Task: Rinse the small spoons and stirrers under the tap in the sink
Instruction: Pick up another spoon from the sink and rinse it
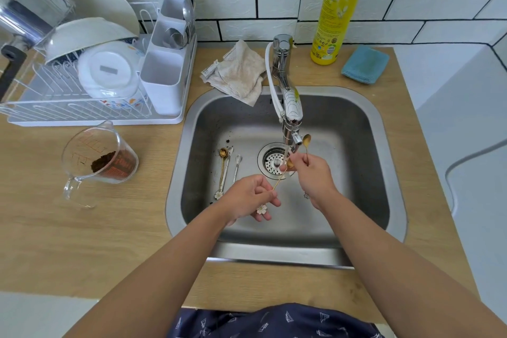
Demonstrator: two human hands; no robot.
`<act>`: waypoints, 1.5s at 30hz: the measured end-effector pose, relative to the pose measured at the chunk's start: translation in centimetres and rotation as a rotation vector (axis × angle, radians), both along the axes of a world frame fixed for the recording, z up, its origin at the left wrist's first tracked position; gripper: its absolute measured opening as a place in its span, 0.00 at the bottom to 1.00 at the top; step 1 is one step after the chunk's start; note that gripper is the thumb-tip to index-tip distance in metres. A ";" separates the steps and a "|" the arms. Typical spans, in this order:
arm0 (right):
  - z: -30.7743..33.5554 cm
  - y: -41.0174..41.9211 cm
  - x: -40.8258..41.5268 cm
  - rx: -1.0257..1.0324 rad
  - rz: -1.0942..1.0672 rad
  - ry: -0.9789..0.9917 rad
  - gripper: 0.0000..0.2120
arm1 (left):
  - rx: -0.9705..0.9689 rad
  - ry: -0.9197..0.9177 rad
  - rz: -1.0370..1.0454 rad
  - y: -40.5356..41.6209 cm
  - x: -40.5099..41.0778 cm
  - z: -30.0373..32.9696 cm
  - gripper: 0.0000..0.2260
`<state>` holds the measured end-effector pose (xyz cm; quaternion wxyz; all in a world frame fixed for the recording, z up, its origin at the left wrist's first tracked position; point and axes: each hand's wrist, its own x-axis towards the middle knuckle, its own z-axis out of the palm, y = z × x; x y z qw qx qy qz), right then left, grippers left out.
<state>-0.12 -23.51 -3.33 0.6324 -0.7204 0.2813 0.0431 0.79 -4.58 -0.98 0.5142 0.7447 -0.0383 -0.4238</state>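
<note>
Tap (288,107) and spoons (226,170) amid open basin (343,173)

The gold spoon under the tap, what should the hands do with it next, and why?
Probably rub its bowl a little in the stream. The left hand pinches the gold spoon by its flower end, its bowl at the right hand fingers under the tap. The right hand also holds a second spoon upright.

Dish rack (33,107), measuring jug (93,162), crumpled cloth (241,74), detergent bottle (337,8), blue sponge (366,64)
</note>
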 end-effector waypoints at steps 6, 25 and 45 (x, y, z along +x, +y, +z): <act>0.7 0.2 -0.3 0.082 0.056 -0.035 0.08 | -0.037 0.037 -0.024 0.2 -0.1 -0.4 0.07; 0.9 0.0 -0.1 0.546 0.149 0.011 0.10 | -0.249 0.396 0.063 1.3 0.3 1.0 0.10; 2.5 -3.4 1.7 0.232 -0.296 -0.038 0.08 | -0.099 -0.131 0.099 -6.4 3.5 1.4 0.09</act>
